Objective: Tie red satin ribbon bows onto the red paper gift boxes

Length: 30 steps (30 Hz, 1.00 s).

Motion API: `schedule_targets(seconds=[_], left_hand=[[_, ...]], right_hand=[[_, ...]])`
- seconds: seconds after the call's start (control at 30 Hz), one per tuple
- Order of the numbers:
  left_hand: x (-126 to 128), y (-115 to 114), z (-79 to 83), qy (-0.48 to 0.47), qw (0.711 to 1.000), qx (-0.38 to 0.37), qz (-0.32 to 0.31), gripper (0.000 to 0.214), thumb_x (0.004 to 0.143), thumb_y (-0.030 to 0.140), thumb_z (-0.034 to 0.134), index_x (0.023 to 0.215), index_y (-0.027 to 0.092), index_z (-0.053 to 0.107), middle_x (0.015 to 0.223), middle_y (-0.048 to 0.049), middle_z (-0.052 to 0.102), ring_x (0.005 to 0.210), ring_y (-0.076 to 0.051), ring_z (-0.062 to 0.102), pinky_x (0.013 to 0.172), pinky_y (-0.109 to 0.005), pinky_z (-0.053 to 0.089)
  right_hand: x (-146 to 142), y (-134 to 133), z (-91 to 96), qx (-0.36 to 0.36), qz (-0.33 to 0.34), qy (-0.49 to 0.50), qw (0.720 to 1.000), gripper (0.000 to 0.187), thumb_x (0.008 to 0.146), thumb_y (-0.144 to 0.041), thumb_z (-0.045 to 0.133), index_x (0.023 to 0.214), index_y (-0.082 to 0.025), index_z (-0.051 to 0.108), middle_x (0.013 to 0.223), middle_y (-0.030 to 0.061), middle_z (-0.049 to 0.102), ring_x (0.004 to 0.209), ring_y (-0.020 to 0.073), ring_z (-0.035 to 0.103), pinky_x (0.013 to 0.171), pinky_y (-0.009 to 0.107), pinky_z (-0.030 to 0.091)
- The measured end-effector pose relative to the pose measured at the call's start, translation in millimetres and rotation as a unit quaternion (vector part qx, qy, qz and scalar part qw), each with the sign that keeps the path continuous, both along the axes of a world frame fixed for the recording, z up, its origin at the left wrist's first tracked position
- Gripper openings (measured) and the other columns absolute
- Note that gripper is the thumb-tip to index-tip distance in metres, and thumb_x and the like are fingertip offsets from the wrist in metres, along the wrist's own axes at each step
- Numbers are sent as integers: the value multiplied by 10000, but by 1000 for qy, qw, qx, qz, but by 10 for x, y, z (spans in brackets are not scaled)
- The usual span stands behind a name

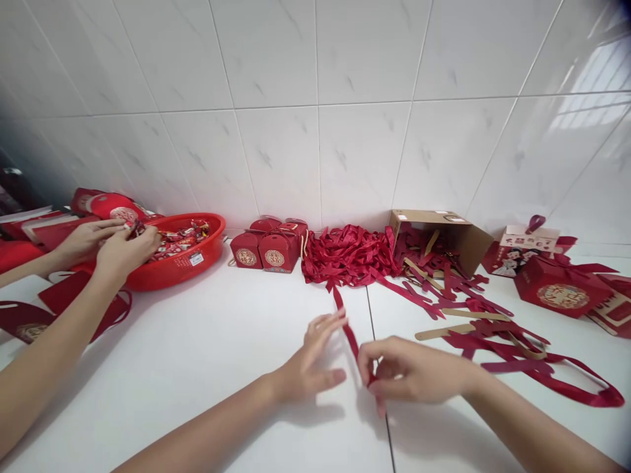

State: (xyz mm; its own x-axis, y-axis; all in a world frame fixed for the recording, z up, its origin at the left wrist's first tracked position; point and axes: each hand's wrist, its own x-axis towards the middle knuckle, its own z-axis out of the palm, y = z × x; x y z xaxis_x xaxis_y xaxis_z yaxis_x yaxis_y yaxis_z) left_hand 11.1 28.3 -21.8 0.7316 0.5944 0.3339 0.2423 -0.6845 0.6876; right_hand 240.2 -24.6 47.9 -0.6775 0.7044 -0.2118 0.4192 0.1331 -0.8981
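Note:
A dark red ribbon [349, 332] runs across the white table from the ribbon pile [351, 255] toward me. My right hand [411, 371] is closed in a pinch on its near end. My left hand [315, 358] lies just left of the ribbon with fingers stretched out, fingertips touching it higher up.
Another person's two hands [111, 244] work at a red basket [185, 266] of sweets at the left. Small red gift boxes [269, 248] stand by the wall. A tipped cardboard box [446, 233] spills ribbons. Red gift boxes [559, 286] lie at the right.

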Motion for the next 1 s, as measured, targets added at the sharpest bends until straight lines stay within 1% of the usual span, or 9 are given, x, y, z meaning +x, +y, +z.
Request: schedule_targets(seconds=[0.07,0.17,0.23,0.33,0.47,0.63,0.8,0.9,1.0], left_hand=[[29,-96,80,14,993,-67,-97,671,778,675,514,1294,246,503,1482,-113,331,1398,-350,83,1117,-573,120],[75,-217,188,-10,974,-187,-130,558,766,710,494,817,184,674,1065,-125,631,1214,-321,408,1081,-489,243],[86,-260,217,-28,956,-265,-121,608,801,708,435,634,149,605,734,-89,615,843,-226,578,869,-380,437],[61,-274,208,-19,944,-314,-99,632,835,675,414,545,130,548,539,-37,521,512,-116,483,538,-252,393],[2,-234,210,-19,941,-334,-53,611,817,654,480,517,126,544,460,1,455,426,-73,386,447,-219,277],[-73,-116,278,-53,942,-331,-4,612,809,637,513,483,121,551,502,10,428,449,-65,364,472,-233,258],[-189,56,289,-82,943,-323,21,576,783,602,583,468,120,576,547,-8,470,484,-80,395,494,-246,288],[-242,144,262,-94,937,-334,35,589,752,620,605,431,132,529,471,-2,453,455,-86,390,483,-251,274],[-264,202,231,-97,931,-348,51,603,729,637,613,410,143,479,410,11,423,413,-80,374,456,-246,244]], right_hand=[[-166,-140,6,-6,21,22,1000,80,797,-116,498,836,-183,518,694,-34,550,639,110,623,596,197,438],[-240,-233,30,-2,8,35,999,78,815,-131,505,862,-190,526,693,-42,548,578,84,583,586,194,432],[-201,-246,67,-4,-26,30,999,66,835,-166,513,891,-201,511,704,-44,551,574,80,569,574,193,423],[-99,-240,125,-8,-94,0,996,92,851,-232,534,929,-213,488,670,-57,531,560,83,557,540,186,410],[34,-215,166,-6,-139,-60,988,208,852,-388,563,936,-199,541,651,-47,553,509,79,530,496,187,402],[193,-200,262,-36,-146,-98,984,448,838,-577,513,665,-166,483,530,-33,512,466,82,502,443,178,363],[383,-289,448,-52,-126,-36,990,402,834,-503,583,646,-170,459,524,-43,487,485,74,476,483,186,375],[463,-359,505,11,-119,21,993,345,848,-442,596,644,-181,499,603,-16,505,565,100,493,548,230,413],[482,-413,503,109,-134,90,981,341,852,-465,579,632,-205,559,896,69,583,891,192,559,708,306,469]])
